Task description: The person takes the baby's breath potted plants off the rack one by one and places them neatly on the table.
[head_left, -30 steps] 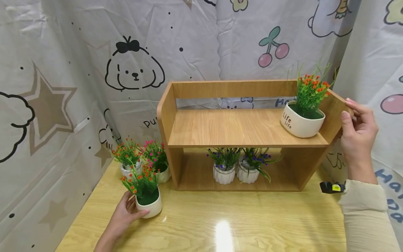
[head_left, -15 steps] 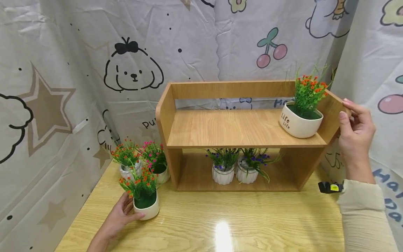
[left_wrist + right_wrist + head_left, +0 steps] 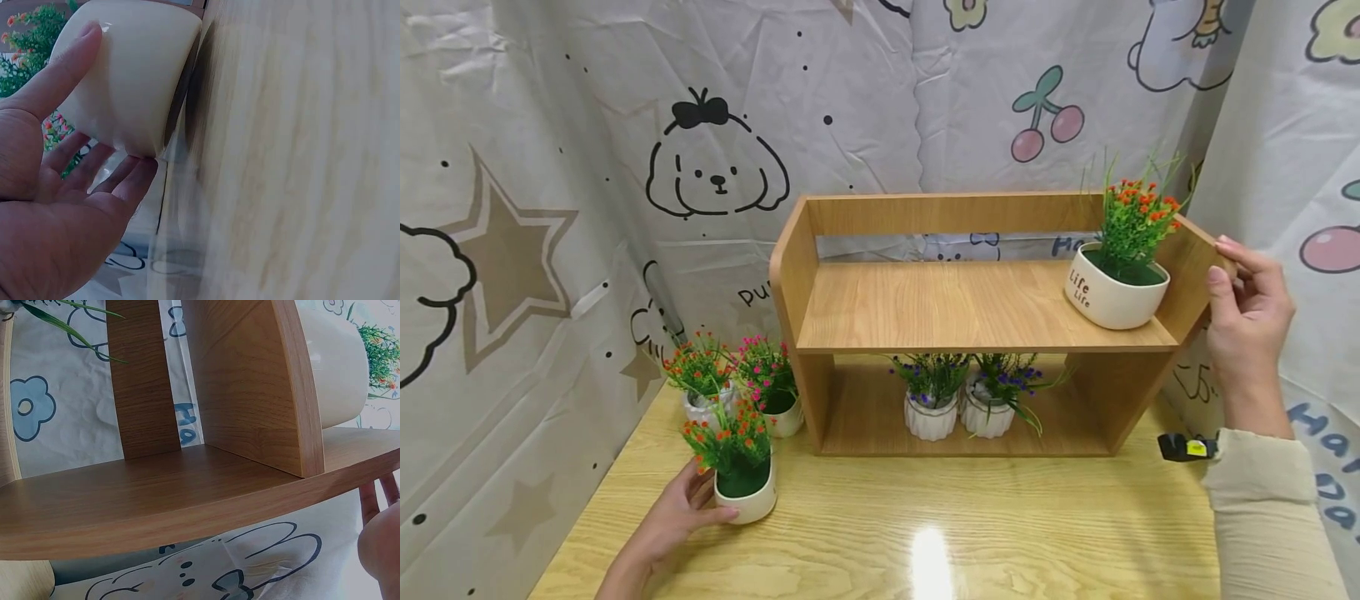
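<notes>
My left hand [image 3: 666,518] holds a white flowerpot [image 3: 748,500] with orange artificial flowers, thumb on the near side and fingers round the other. In the left wrist view the flowerpot [image 3: 134,75] appears to rest on the table [image 3: 300,156]. At the upper right, my right hand [image 3: 1251,308] pinches the edge of the wooden shelf's [image 3: 955,304] right side panel between thumb and fingers. On the upper board, close to that panel, stands a second white pot [image 3: 1116,292] lettered "Life Life". In the right wrist view the hand [image 3: 381,537] is only partly visible beside the shelf [image 3: 250,387].
Two small pots of purple flowers, a left one [image 3: 931,417] and a right one [image 3: 988,414], stand on the lower shelf. Left of the shelf are an orange-flowered pot [image 3: 700,404] and a pink-flowered pot [image 3: 785,419]. A printed curtain [image 3: 865,100] surrounds the table.
My left hand and the flowerpot it holds have shifted slightly left and nearer. The right hand has kept its hold on the shelf panel.
</notes>
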`<state>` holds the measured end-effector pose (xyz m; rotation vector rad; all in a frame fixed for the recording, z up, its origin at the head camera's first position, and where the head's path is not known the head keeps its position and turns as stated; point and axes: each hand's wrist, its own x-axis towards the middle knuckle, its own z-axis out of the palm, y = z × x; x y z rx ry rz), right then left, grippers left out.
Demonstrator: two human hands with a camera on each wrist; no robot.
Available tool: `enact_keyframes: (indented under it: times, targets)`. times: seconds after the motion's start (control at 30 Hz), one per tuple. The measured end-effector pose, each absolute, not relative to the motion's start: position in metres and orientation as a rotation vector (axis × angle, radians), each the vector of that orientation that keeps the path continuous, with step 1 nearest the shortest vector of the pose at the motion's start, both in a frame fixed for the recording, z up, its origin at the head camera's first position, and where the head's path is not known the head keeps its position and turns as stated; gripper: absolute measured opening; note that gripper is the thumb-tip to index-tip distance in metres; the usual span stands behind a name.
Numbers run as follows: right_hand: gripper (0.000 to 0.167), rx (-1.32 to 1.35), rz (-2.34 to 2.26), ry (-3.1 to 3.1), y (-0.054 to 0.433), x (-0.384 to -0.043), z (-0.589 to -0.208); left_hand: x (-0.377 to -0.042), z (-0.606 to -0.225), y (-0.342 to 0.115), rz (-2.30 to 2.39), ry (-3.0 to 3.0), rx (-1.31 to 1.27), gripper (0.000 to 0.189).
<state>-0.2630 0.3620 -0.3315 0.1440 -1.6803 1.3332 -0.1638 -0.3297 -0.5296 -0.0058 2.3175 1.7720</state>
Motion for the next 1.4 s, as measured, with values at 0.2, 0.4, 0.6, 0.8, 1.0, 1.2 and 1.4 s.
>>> enact_keyframes:
  times: [0.2, 0.4, 0.6, 0.8, 1.0, 1.2, 1.4]
  targets:
    - [0.033, 0.142, 1.316, -1.698, 0.363, -0.263, -0.332, -0.166, -0.527, -0.331, 1.718, 2.355, 0.057, 0.107]
    - [0.034, 0.137, 1.312, -1.701, 0.364, -0.263, -0.332, -0.168, -0.527, -0.333, 1.653, 2.358, 0.062, 0.106]
    - [0.034, 0.126, 1.317, -1.707, 0.362, -0.262, -0.331, -0.170, -0.532, -0.337, 1.605, 2.420, 0.161, 0.105]
    - [0.034, 0.123, 1.312, -1.713, 0.362, -0.262, -0.331, -0.171, -0.535, -0.338, 1.602, 2.422, 0.193, 0.101]
    - [0.034, 0.137, 1.332, -1.686, 0.362, -0.262, -0.332, -0.173, -0.538, -0.341, 1.616, 2.388, 0.285, 0.100]
    - [0.034, 0.142, 1.323, -1.685, 0.362, -0.262, -0.332, -0.176, -0.539, -0.344, 1.626, 2.337, 0.339, 0.103]
    - [0.034, 0.126, 1.295, -1.722, 0.361, -0.261, -0.332, -0.177, -0.540, -0.344, 1.628, 2.292, 0.349, 0.105]
